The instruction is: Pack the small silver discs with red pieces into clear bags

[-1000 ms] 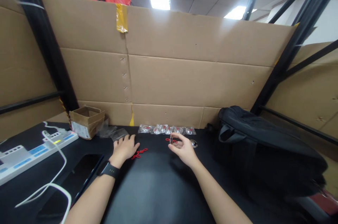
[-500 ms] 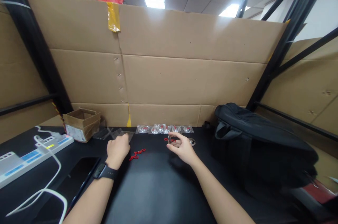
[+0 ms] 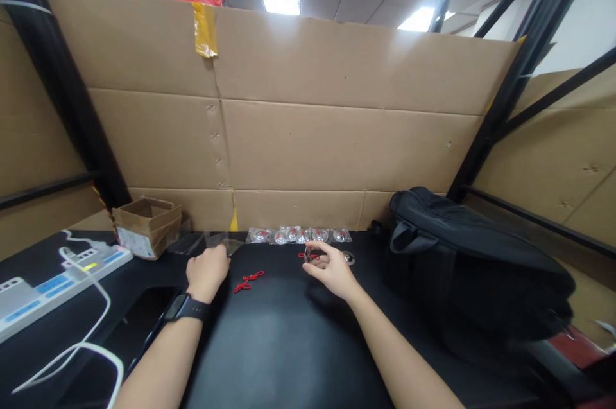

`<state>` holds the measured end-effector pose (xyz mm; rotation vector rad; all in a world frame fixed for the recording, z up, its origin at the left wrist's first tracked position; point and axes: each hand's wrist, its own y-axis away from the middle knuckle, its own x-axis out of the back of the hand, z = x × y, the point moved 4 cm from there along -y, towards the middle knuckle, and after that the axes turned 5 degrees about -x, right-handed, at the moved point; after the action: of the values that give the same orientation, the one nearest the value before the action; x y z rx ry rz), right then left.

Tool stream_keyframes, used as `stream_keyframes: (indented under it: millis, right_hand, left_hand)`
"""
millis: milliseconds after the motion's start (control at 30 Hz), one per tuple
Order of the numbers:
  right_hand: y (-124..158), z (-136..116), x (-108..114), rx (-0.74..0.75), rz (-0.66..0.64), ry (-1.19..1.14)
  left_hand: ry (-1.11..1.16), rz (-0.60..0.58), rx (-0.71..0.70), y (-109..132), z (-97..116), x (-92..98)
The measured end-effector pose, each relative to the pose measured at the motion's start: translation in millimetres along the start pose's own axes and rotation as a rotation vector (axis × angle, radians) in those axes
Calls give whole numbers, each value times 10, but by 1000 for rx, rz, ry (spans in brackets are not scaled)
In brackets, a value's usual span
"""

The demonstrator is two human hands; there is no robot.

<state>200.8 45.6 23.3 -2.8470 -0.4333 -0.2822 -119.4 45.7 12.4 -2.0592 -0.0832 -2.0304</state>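
My left hand (image 3: 208,272), with a dark watch (image 3: 183,307) on its wrist, is closed at the near edge of some clear plastic bags (image 3: 233,246). Its fingertips are hidden, so whether it grips a bag cannot be made out. Between thumb and fingers, my right hand (image 3: 332,273) pinches a small round silvery disc (image 3: 307,255) on edge above the table. Right behind that disc a red cord (image 3: 315,257) shows. Another silvery ring-like piece (image 3: 348,258) lies just beyond the right hand. Red knotted cords (image 3: 249,280) lie between my hands.
Several clear-wrapped round pieces with red cord (image 3: 298,235) line the cardboard wall (image 3: 298,152). At left stand an open cardboard box (image 3: 148,223), a white power strip (image 3: 62,284) with cables and a dark tablet-like device (image 3: 139,319). A black bag (image 3: 476,268) fills the right.
My left hand has shifted slightly left and toward the back, over the plastic bags. My right hand keeps its pinch on the disc and has barely moved.
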Motion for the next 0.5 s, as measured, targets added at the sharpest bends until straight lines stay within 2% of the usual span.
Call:
stream_keyframes:
  millis: [167, 267, 367, 433, 500]
  right_hand:
    - [0, -16, 17, -3, 16, 11]
    - [0, -30, 39, 13, 24, 10]
    - [-2, -36, 62, 32, 29, 14]
    - [-6, -42, 84, 42, 43, 37]
    - [-12, -54, 118, 56, 65, 78]
  left_hand:
    - [63, 130, 74, 33, -69, 156]
    - [174, 341, 47, 57, -101, 340]
    - [497, 517, -64, 75, -32, 468]
    - [823, 482, -193, 76, 107, 458]
    - [1095, 298, -344, 94, 335, 373]
